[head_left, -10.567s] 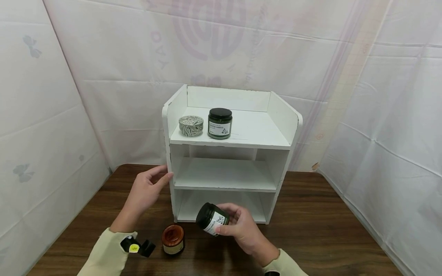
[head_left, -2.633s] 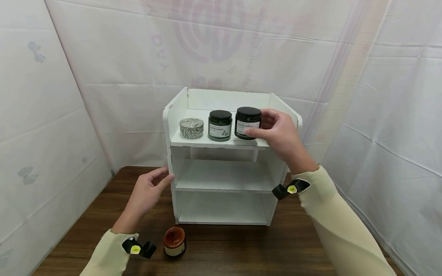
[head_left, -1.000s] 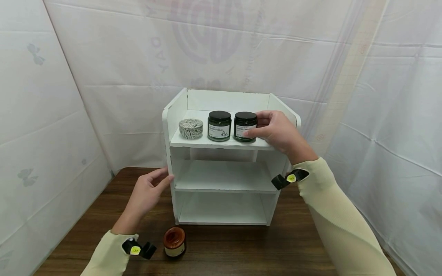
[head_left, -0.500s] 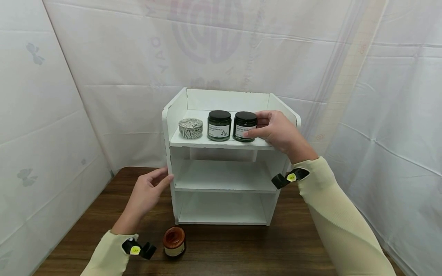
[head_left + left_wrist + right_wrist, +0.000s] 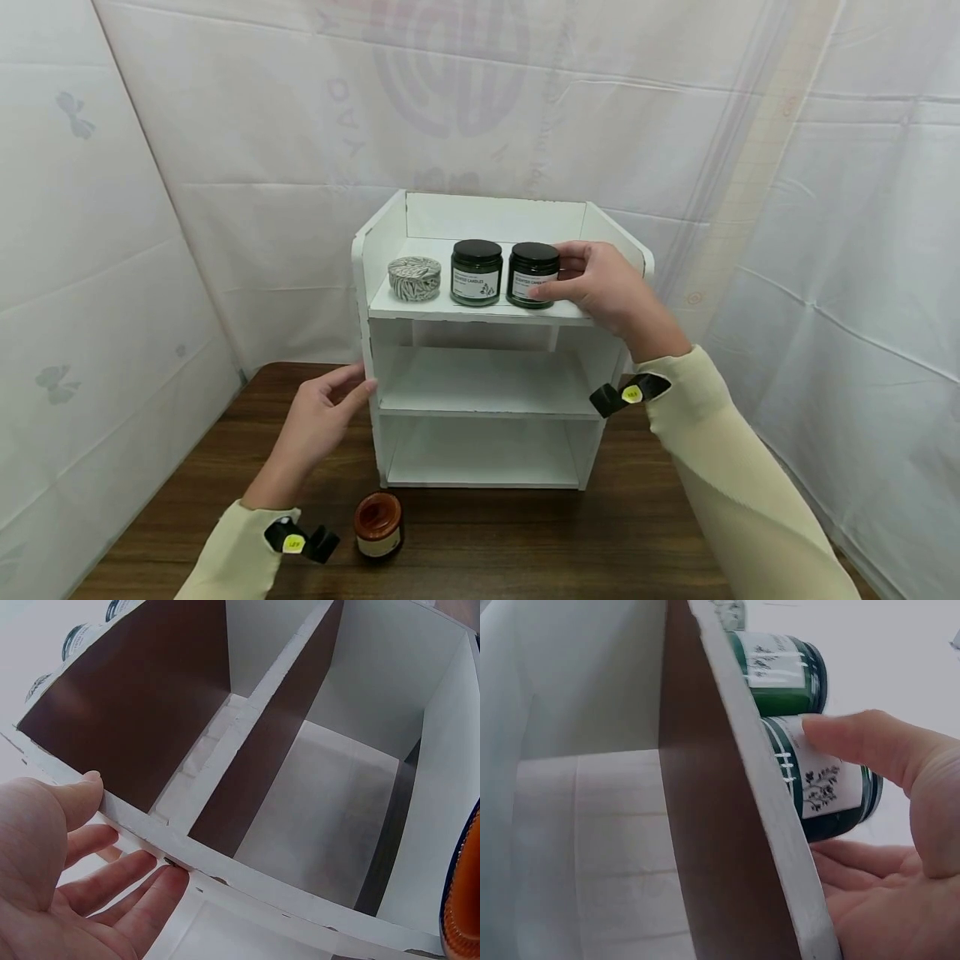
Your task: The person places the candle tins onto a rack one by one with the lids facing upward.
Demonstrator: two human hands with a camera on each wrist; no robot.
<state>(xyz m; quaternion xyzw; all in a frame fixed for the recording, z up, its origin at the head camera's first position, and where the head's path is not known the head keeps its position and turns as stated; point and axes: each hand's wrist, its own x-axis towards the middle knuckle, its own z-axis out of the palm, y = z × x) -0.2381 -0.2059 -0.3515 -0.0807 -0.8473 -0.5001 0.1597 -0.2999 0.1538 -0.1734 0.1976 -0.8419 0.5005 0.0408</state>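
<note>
My right hand (image 5: pixel 607 287) holds a dark green candle jar (image 5: pixel 522 283) with a black lid by its right side, upright on the top board of a white shelf (image 5: pixel 487 316). In the right wrist view its thumb (image 5: pixel 862 742) presses the label and the fingers pass behind the glass. A similar green jar (image 5: pixel 476 275) stands just left of it, then a low patterned tin (image 5: pixel 415 279). My left hand (image 5: pixel 322 417) holds the shelf's left side panel; the left wrist view has the thumb (image 5: pixel 82 799) on the front edge and fingertips at the outer face.
An amber jar (image 5: pixel 378 525) with a cream label stands on the dark wooden table (image 5: pixel 480 550), in front of the shelf's left corner. White sheeting (image 5: pixel 285 125) hangs behind and at both sides. The shelf has two lower compartments with open fronts.
The right hand has carried the green candle jar, tilted earlier before the bottom compartment, up onto the top board. It has since shifted slightly left. The left hand has stayed at the panel.
</note>
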